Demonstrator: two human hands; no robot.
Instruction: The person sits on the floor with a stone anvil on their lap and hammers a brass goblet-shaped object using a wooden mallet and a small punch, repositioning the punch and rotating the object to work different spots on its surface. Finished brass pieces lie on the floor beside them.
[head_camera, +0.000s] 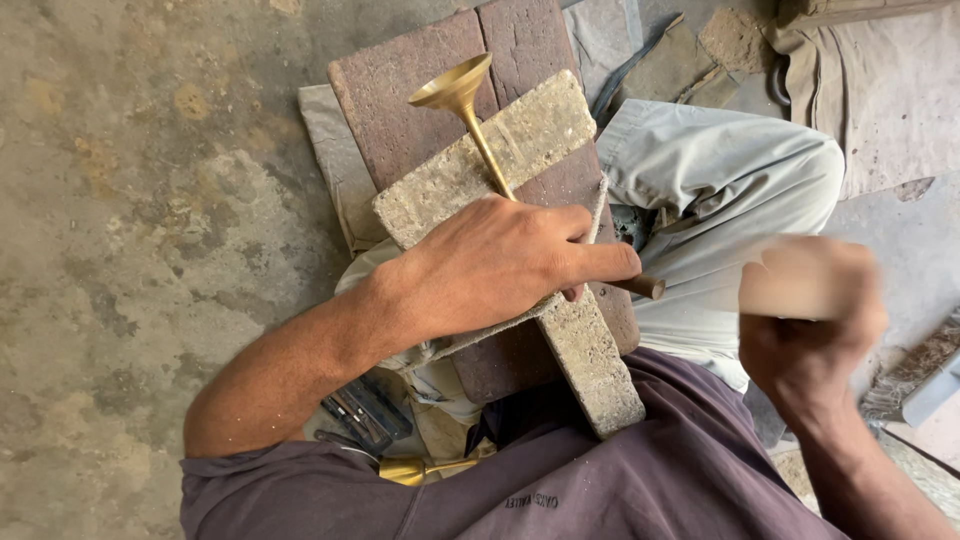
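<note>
My left hand presses down on a brass funnel-shaped piece, holding its thin stem against a rough stone block. The flared cup points away from me, past the block's far edge. A dark rod end sticks out just beyond my fingertips. My right hand is raised to the right, blurred by motion, closed around a pale wooden handle or mallet. The stone block lies across reddish-brown wooden planks resting on my lap.
A second brass piece and several dark metal tools lie under my left forearm. My bent knee in light trousers is at right. A brush or scraper sits at far right. Mottled concrete floor fills the left.
</note>
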